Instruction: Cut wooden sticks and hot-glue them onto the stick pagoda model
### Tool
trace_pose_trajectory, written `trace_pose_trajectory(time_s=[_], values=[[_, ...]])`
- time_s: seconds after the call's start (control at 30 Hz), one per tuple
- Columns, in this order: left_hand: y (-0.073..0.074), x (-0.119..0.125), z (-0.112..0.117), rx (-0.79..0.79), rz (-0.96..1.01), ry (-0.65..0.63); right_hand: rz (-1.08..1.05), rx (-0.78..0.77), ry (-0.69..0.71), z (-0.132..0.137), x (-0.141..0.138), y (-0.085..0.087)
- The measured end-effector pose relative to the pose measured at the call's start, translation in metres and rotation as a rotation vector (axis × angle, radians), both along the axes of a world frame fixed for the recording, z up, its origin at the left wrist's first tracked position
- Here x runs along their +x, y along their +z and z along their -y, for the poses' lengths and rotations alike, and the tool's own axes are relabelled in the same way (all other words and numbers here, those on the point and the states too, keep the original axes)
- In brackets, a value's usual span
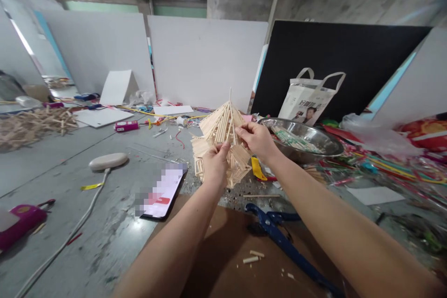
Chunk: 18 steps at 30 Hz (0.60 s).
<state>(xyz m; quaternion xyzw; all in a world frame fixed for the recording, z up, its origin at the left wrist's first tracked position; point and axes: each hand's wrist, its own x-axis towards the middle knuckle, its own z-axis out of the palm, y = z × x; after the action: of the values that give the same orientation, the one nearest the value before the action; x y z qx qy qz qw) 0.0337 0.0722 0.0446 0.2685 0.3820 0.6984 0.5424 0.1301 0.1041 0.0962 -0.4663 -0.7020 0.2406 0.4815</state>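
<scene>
A small tower-like model built of thin wooden sticks (218, 123) stands upright in the middle, with a pointed roof, a spike on top and lower roof panels flaring out. My left hand (215, 164) is closed on its near side, thumb up against the lower roof. To its right, my right hand (257, 140) pinches at the upper roof's right slope, its fingertips around what looks like a pale wooden stick. Whether that stick is loose or fixed to the roof, I cannot tell. Below the right forearm lie blue-handled cutters (279, 235) on a brown board (223, 251).
Left of the model are a phone (169, 191), a white corded device (108, 161) and a magenta tool (23, 223). A steel bowl (331, 149) holding sticks in green-marked wrappers stands right, before a white bag (307, 100). Stick offcuts (250, 259) and a woodpile (35, 125) lie about.
</scene>
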Motion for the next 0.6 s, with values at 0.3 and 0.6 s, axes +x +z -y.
trace_pose_trajectory(time_s=[0.3, 0.6], values=[[0.0019, -0.0003, -0.0047, 0.032, 0.064, -0.070, 0.176, 0.171, -0.112, 0.0010, -0.0026, -0.0016], [0.0037, -0.0013, -0.0034, 0.044, 0.067, -0.114, 0.574, 0.453, -0.168, 0.0083, -0.0078, -0.0057]])
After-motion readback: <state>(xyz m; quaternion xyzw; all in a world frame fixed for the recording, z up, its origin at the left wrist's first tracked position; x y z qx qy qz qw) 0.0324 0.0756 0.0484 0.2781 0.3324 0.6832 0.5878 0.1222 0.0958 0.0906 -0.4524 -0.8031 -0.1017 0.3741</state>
